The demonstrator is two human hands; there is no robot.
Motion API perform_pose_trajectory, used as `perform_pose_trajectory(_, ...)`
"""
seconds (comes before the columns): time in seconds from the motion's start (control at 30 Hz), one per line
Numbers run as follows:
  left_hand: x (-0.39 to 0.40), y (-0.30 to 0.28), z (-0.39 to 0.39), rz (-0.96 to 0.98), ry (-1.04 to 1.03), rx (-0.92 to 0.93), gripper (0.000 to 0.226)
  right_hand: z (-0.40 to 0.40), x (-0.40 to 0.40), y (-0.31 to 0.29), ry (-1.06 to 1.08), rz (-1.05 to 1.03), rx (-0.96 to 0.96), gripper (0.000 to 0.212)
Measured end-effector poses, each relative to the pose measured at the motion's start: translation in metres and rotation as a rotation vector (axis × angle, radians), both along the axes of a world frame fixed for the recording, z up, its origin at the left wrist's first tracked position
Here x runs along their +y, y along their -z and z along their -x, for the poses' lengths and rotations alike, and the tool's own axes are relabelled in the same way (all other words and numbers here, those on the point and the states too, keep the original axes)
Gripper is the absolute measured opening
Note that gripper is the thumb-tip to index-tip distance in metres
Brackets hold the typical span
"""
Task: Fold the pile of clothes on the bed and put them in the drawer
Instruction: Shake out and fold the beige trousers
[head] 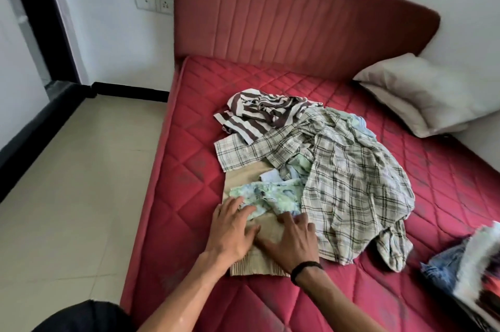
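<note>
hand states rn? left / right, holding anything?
Left hand: open, fingers flat on the green printed garment, gripping nothing.
Right hand: open, fingers spread, pressing on the tan garment, gripping nothing.

Both hands (263,234) flat on tan garment (266,229), clothes pile (338,169) beside

The person's forearms are bare with no sleeves showing, the right wrist wears a thin black band (307,269), both hands are bare, and a dark garment (89,316) shows at the lower left edge of view.
</note>
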State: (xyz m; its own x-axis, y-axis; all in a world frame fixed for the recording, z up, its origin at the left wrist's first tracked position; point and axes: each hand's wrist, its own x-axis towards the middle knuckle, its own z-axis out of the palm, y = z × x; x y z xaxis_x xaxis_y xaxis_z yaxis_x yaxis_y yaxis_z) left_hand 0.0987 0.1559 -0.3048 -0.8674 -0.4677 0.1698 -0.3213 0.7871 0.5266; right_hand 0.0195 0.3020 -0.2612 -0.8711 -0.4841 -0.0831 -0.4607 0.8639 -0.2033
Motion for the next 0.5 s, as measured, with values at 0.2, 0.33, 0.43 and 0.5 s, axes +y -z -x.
perform_pose_trajectory(0.2, 0.006, -0.009, -0.004, -0.145, -0.151, 0.120, 0.052, -0.022, -0.002, 0.011, 0.284, 0.090, -0.025, 0.119)
perform_pose_trajectory(0.33, 0.004, -0.007, -0.008, -0.173, -0.185, 0.151, 0.052, -0.023, 0.001, 0.012, 0.356, 0.095, -0.056, 0.142)
perform_pose_trajectory(0.43, 0.007, -0.003, -0.007, -0.144, -0.188, 0.119, 0.045, -0.011, 0.015, 0.008, 0.302, 0.220, -0.111, 0.107)
perform_pose_trajectory(0.5, 0.010, 0.004, -0.008, -0.102, -0.189, 0.123, 0.042, 0.002, 0.029, 0.007, 0.290, 0.385, -0.135, 0.070)
